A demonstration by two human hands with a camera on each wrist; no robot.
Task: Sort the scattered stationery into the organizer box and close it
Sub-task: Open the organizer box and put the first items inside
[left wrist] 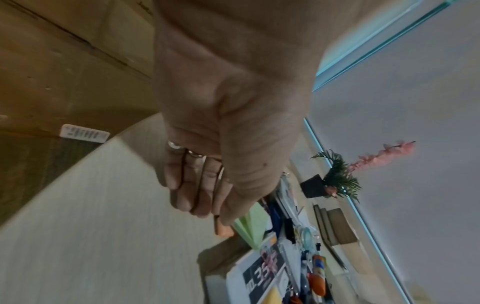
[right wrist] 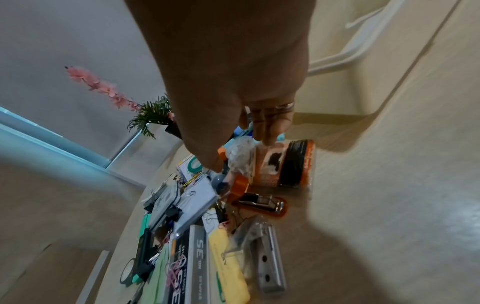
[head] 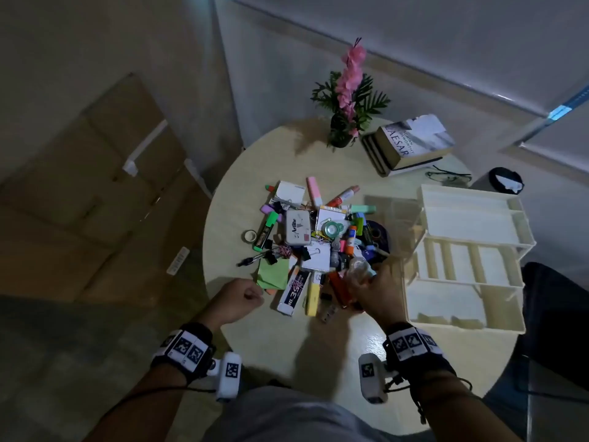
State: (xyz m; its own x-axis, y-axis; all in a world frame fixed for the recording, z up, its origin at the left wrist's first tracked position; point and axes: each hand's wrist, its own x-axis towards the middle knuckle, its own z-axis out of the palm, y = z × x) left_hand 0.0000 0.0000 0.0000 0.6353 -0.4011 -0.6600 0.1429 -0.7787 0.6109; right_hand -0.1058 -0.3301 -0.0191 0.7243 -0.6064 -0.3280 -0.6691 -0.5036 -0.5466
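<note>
Head view: round table (head: pixel 255 339) w/ stationery pile (head: pixel 314 240) at centre. Organizer box (head: pixel 471 250) stands open, just right of pile, compartments bare. Left hand (head: pixel 237 299) curled into a fist at pile's near-left edge, beside green notes (head: pixel 272 275); nothing seen in it. Right hand (head: pixel 377 293) at pile's near-right, fingers round a clear plastic item (head: pixel 358 267). Plant (head: pixel 345 100) and books (head: pixel 411 143) at far side.

Left wrist: left hand (left wrist: pixel 223 144) fingers folded in, hovering over table (left wrist: pixel 103 226) near staples box (left wrist: pixel 265 273).

Right wrist: right hand (right wrist: pixel 233 92) pinching clear plastic item (right wrist: pixel 240 156) above an orange stapler (right wrist: pixel 259 202); staples box (right wrist: pixel 192 267) and yellow eraser (right wrist: pixel 228 265) nearer.
</note>
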